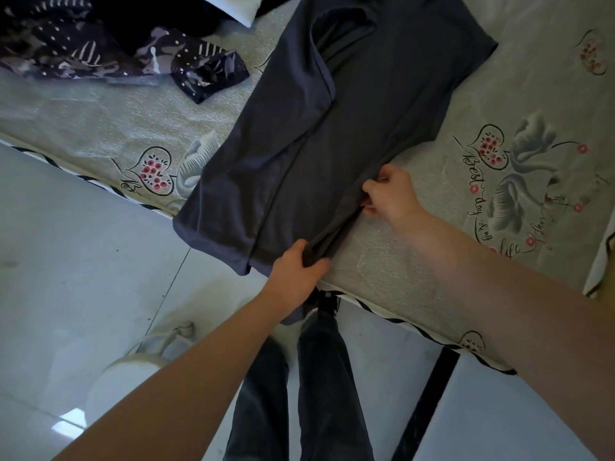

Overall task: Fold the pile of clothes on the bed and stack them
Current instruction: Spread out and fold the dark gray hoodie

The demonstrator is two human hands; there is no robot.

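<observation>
Your left hand [296, 264] has its grip closed on the near corner of the dark grey shirt [349, 128], right at the bed's [416, 261] front edge, thumb over the fabric. Your right hand [392, 194] pinches the same side hem a little farther up, fingers [369, 186] curled tight onto the cloth. The shirt lies lengthwise across the bed, its left side already turned in over the body, and its lower left corner hangs past the mattress edge over the white tiled floor [66, 244].

To the right of the shirt you have open sheet, bare but for the printed hearts and lettering, all the way to the far right edge. To the left there is also a strip of free sheet running along the bed's edge.

Up in the far left corner sits the patterned dark garment [100, 51], crumpled, well apart from the shirt. A white pillow [239, 11] peeks in at the top, just beside the shirt's upper end.

Below, your legs in dark trousers [319, 377] stand against the bed edge, with a white stool-like object [133, 377] on the floor to your left.
</observation>
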